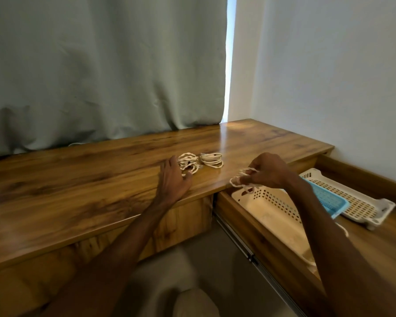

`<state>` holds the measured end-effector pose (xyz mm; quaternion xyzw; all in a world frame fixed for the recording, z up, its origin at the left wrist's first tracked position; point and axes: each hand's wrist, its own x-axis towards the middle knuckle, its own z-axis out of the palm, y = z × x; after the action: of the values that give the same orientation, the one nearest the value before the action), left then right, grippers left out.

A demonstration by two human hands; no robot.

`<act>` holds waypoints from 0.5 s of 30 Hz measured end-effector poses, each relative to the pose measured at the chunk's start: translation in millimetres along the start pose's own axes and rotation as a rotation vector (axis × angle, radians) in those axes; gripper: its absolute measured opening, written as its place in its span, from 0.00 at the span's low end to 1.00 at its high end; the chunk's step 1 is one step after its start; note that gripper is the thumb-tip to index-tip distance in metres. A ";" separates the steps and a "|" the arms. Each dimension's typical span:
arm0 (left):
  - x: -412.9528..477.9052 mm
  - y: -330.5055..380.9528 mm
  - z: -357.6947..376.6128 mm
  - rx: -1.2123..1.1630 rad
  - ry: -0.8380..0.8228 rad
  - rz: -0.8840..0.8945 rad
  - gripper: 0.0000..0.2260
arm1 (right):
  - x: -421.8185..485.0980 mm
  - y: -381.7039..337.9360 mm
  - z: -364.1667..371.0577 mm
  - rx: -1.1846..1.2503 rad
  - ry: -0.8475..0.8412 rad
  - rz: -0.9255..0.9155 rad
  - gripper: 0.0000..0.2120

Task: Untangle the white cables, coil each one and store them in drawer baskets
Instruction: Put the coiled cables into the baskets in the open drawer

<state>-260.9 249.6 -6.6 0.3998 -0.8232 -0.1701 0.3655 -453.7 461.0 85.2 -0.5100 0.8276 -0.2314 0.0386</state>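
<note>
Drawer is pulled open at the right end of the surface. It holds three perforated baskets side by side:
- cream basket nearest the left. The visible part of its floor is bare plastic, and the right forearm covers the rest.
- blue basket in the middle, mostly hidden by the arm.
- white basket far right, only its perforated floor visible.

A bit of white cable shows just past the right forearm near the blue basket's near end. Can't tell what it lies in.

Right hand pinches a coiled cable in curled fingers. It's held in the air over the cream basket's far-left corner, at the surface edge.

Left hand lies open on the surface, fingers stretched out, tips touching the left coil. The second coil sits just beside that one on the right, untouched.

Grey-green curtain hangs behind the surface.
</note>
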 end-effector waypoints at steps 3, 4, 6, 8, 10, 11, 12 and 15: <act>-2.2 1.3 -2.7 0.012 -0.008 -0.011 0.30 | -11.9 18.4 -2.9 -0.054 -0.057 0.092 0.19; -2.6 1.6 -3.8 0.015 -0.012 -0.015 0.30 | -14.7 23.4 -1.5 -0.070 -0.087 0.135 0.19; -3.2 1.2 -5.7 0.016 -0.023 -0.021 0.30 | -18.0 32.8 7.9 -0.098 -0.128 0.211 0.18; -3.9 3.2 -7.3 0.020 -0.033 -0.029 0.30 | -20.2 40.2 22.5 -0.092 -0.140 0.247 0.15; -4.7 5.3 -8.9 0.027 -0.037 -0.037 0.30 | -19.4 46.6 40.1 -0.089 -0.164 0.266 0.15; -5.0 5.6 -9.1 0.032 -0.037 -0.038 0.30 | -18.1 50.8 49.5 -0.103 -0.176 0.279 0.15; -5.3 6.0 -9.7 0.037 -0.037 -0.037 0.30 | -17.1 54.6 58.5 -0.128 -0.186 0.284 0.14; -4.0 4.3 -9.0 0.034 -0.046 -0.035 0.30 | -12.8 59.7 72.2 -0.184 -0.196 0.259 0.12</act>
<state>-255.0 255.6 0.1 0.4163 -0.8270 -0.1719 0.3365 -475.3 469.5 -6.5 -0.4206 0.8963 -0.0970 0.1020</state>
